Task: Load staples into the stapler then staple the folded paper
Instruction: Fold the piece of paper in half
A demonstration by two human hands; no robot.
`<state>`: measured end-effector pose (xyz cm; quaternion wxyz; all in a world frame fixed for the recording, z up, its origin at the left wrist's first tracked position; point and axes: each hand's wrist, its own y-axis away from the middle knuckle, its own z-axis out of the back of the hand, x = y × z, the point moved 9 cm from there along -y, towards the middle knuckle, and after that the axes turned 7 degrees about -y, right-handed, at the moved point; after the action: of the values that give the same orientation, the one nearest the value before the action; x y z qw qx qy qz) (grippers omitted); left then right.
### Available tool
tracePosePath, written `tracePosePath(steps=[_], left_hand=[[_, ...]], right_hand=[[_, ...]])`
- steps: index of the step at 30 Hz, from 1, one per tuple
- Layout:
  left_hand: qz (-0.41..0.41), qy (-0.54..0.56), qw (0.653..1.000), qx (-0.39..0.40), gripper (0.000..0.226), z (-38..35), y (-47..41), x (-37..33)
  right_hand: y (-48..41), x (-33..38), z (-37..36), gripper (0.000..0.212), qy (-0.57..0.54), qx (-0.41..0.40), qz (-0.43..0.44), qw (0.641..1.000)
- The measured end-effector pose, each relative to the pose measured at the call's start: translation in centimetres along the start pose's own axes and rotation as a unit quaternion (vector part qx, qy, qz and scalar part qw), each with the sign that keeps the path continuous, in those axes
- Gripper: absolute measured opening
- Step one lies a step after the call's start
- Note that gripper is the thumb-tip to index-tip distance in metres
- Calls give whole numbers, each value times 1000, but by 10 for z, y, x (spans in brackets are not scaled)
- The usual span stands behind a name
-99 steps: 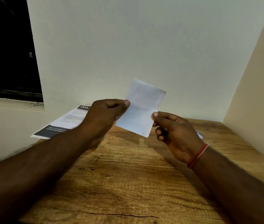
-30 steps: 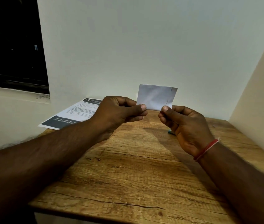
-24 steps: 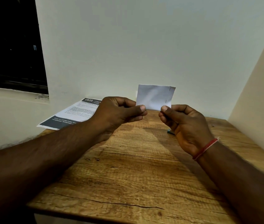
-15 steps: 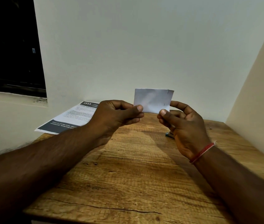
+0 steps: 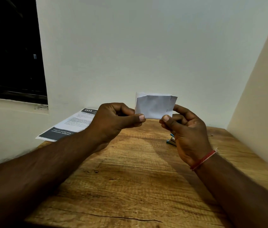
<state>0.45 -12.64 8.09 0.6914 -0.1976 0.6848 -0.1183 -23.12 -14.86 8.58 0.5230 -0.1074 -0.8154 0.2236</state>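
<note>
While the wooden worktop fills most of the view with both forearms stretched over it, a printed sheet lies at its back left corner and a small blue-edged item, maybe the stapler or staple box, can't tell, peeks out behind the right wrist. Compared with a few seconds ago the folded paper is smaller and squarer, turned from a tilted tall piece to a level one, so folding looks about finished and stapling comes next by my read. Left hand is closed in a thumb-and-finger pinch on the paper's lower left corner; right hand pinches the lower right corner, index finger behind the right edge. Paper is held upright in the air above the worktop's far end, white, creased, top edge slightly crumpled, two tiny dark marks near its right edge, possibly staples, too small to tell.
</note>
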Motion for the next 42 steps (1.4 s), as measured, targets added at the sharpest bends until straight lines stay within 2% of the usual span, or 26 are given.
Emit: tracePosePath(steps=[5,8,12,15,21,25,29,33,36,39,42], left_hand=[[55,63,996,43,65,-15,1,16],[46,43,995,71,52,-30,10,19],[44,34,997,46,42,-26,13,24],[50,27,998,36,40,-25,14,23],[41,5,999,25,42,-23,15,17],[39,6,999,2,36,-16,10,12],[34,35,999,-7,24,-5,3,9],[28,24,999,-1,25,-2,1,9],[11,9,1000,14,30,2,-2,8],[-26,12,1000,-1,34,6,-4,1],[-66,-5,997,-28,19,8,-4,-6]], right_hand=[[2,-2,-3,35,8,4,15,1000],[5,-11,-10,36,29,24,15,999],[5,-22,-11,39,53,35,4,998],[4,-25,-10,34,60,46,-7,997],[6,-26,-14,39,30,56,-21,998],[2,-28,-6,40,2,31,-35,999],[-3,-28,2,30,-1,13,-35,999],[-4,-31,4,27,3,13,-40,999],[-5,-30,7,24,12,18,-40,999],[-5,-29,10,22,20,16,-40,999],[-4,-29,9,21,36,19,-33,999]])
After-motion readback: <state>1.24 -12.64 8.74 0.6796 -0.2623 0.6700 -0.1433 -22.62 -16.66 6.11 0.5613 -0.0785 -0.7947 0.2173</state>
